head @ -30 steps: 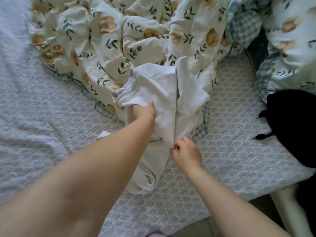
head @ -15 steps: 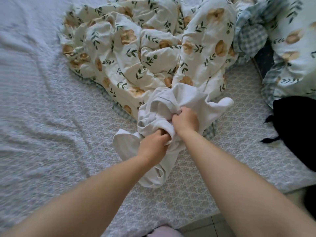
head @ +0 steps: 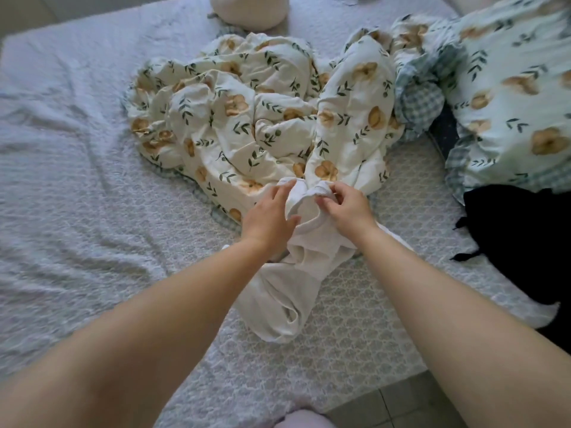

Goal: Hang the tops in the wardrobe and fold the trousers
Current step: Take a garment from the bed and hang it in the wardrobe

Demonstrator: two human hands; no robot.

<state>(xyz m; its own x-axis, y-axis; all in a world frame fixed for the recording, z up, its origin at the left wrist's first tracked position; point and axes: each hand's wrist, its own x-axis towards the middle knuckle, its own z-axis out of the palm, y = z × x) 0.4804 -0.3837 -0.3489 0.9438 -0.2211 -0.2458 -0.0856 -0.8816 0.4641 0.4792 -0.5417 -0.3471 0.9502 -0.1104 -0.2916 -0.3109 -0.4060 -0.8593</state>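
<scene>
Bedspread (head: 92, 211) of pale textured cloth covers the mattress, with a crumpled floral duvet (head: 247, 118) heaped across its middle. A matching floral pillow (head: 509, 103) lies at the right edge, and a black garment (head: 519, 236) sits just below it on the bedspread. A white garment (head: 287, 298) lies bunched on the near side of the bed, its far end lapping against the duvet and its near end rolled toward the bed's edge; whether it is a top or trousers cannot be told. Both bare arms reach to its far end. The left hand (head: 267, 217) lies against the cloth with fingers nearly straight and spread, thumb resting on a fold, clasping nothing. The right hand (head: 349, 208) has its fingers (head: 340, 193) curled, pinching the garment's ribbed edge.
</scene>
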